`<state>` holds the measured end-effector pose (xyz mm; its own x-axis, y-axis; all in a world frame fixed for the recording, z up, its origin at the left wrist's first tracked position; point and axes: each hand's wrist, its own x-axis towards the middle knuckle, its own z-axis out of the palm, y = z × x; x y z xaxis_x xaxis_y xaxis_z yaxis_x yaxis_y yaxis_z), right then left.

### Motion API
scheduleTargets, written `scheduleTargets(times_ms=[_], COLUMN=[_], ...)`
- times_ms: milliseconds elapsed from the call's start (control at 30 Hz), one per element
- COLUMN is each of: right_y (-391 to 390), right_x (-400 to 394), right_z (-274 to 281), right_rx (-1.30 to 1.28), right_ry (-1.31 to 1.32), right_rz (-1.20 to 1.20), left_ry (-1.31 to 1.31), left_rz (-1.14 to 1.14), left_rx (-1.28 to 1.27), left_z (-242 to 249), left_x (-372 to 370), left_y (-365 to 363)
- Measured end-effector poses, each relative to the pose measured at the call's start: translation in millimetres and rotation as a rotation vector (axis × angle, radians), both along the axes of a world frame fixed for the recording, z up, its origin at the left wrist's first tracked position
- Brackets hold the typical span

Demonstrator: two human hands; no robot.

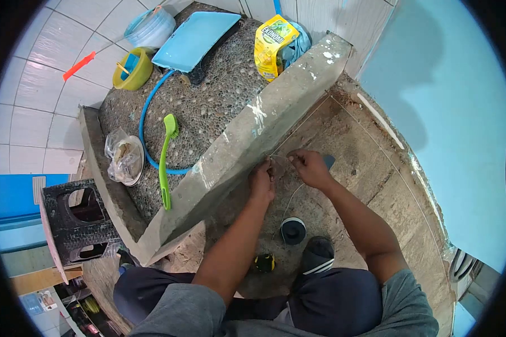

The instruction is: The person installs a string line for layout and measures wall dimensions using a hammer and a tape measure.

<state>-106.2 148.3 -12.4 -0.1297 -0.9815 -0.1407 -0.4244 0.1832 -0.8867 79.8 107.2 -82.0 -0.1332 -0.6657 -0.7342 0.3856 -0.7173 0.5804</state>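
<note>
My left hand (262, 178) is beside the low concrete wall (239, 132), its fingers pinched on a thin pale string. Just to its right, my right hand (311, 167) pinches the same string (292, 197), which runs down to a dark round spool (293, 231) on the floor. A short length of string spans the gap between both hands. Another taut line (376, 144) stretches over the floor near the blue wall. A yellow and black tape measure (265, 262) lies close to my foot.
Behind the low wall are a green brush (165, 163), a blue hose (142, 126), a blue tray (195, 39), a yellow bowl (134, 77) and a yellow pouch (272, 48). A black stool (81, 216) stands at the left. The blue wall (455, 118) rises at the right.
</note>
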Motion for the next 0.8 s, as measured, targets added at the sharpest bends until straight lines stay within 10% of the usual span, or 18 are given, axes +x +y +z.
scheduleTargets(times_ms=[800], right_y=[30], right_x=[-6], right_z=[-16], right_rx=[-0.076], right_ry=[0.372], right_rz=[0.151], left_ry=[0.085], left_rz=[-0.048], left_rx=[-0.122], left_z=[-7], left_x=[4], left_y=[-3])
